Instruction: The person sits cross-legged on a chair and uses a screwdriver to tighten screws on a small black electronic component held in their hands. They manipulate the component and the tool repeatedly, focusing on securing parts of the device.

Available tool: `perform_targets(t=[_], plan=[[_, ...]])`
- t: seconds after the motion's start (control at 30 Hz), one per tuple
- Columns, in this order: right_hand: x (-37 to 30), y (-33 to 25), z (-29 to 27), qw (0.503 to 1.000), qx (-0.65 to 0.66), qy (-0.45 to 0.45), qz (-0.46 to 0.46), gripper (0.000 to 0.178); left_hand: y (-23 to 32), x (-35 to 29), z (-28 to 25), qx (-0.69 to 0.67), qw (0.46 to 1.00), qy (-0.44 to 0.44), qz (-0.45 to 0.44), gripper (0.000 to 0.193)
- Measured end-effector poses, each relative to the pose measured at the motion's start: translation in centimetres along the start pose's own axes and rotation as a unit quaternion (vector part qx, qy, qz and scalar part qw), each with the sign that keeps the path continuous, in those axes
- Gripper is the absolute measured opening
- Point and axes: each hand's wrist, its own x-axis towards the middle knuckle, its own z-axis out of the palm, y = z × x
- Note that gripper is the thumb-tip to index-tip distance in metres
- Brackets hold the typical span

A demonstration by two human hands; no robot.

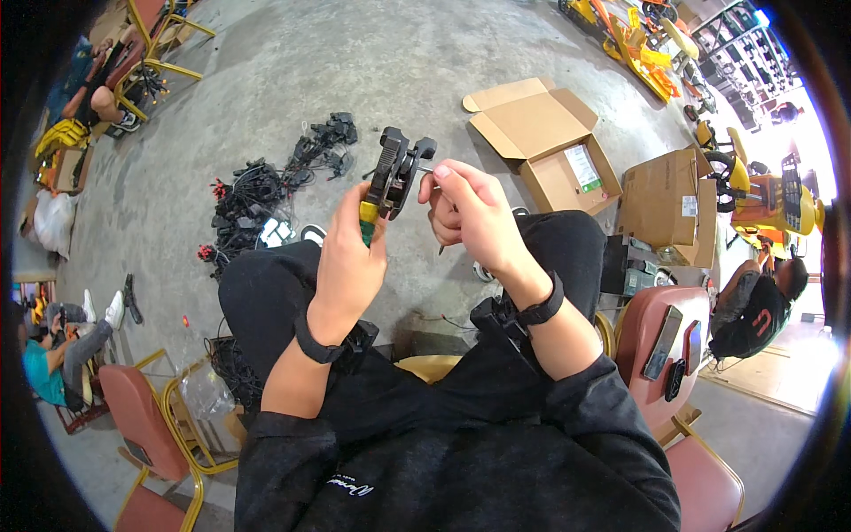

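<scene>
In front of my knees, my left hand point(348, 257) is closed around a black mechanical part point(399, 173) with two rounded lobes at its top. A yellow-and-green handle point(368, 217), like a screwdriver's, sits in the same grip. My right hand point(472, 208) is closed just to the right of the part. Its thumb and forefinger pinch a thin metal rod point(425, 169) that reaches to the part's side. A thin dark tip pokes out below the right fingers; whether it belongs to the rod I cannot tell. Both wrists wear black bands.
Tangled black cables and parts point(248, 204) lie on the floor ahead left. An open cardboard box point(563, 168) and an upright carton point(660, 204) stand to the right. A chair point(651, 346) at my right bears phones. Other people sit at far left and right.
</scene>
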Motion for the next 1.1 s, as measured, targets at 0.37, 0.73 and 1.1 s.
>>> perform_targets(t=[0.37,0.73,1.1], plan=[[-0.9,-0.1,0.6,0.816,-0.488,0.125,-0.284,0.011,0.6,-0.1,0.3,-0.18,0.978,-0.078,-0.07,0.027],[-0.7,0.2,0.4,0.846,-0.435,0.136,-0.278,0.013,0.6,-0.1,0.1,-0.286,0.941,-0.131,-0.124,0.029],[-0.3,0.7,0.8,0.997,0.021,-0.017,-0.067,0.031,0.2,0.0,-0.1,-0.153,0.986,-0.044,-0.051,0.024]])
